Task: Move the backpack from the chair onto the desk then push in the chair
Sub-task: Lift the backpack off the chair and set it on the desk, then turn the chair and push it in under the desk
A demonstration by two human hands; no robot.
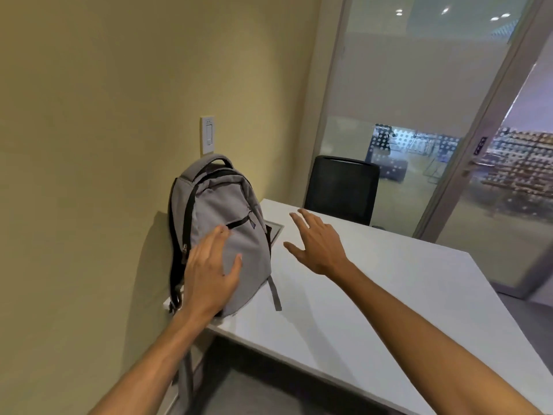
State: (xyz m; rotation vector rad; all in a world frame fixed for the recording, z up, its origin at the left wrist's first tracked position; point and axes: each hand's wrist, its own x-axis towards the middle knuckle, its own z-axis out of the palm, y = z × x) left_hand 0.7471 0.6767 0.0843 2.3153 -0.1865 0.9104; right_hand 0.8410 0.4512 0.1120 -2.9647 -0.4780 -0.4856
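A grey backpack (227, 217) with black zips stands upright on the left end of the white desk (374, 289), leaning against the yellow wall. My left hand (209, 271) hovers flat at its front with fingers spread, touching or just off the fabric; I cannot tell which. Over the desk just right of the backpack, my right hand (317, 241) is spread and holds nothing. A black chair (341, 190) stands at the far side of the desk, its back showing above the desk edge.
A wall switch plate (207, 134) sits above the backpack. A recessed cable hatch (275, 230) lies in the desk behind the backpack. A glass wall and door frame (466, 163) close off the right side. Grey floor shows below the desk's near edge.
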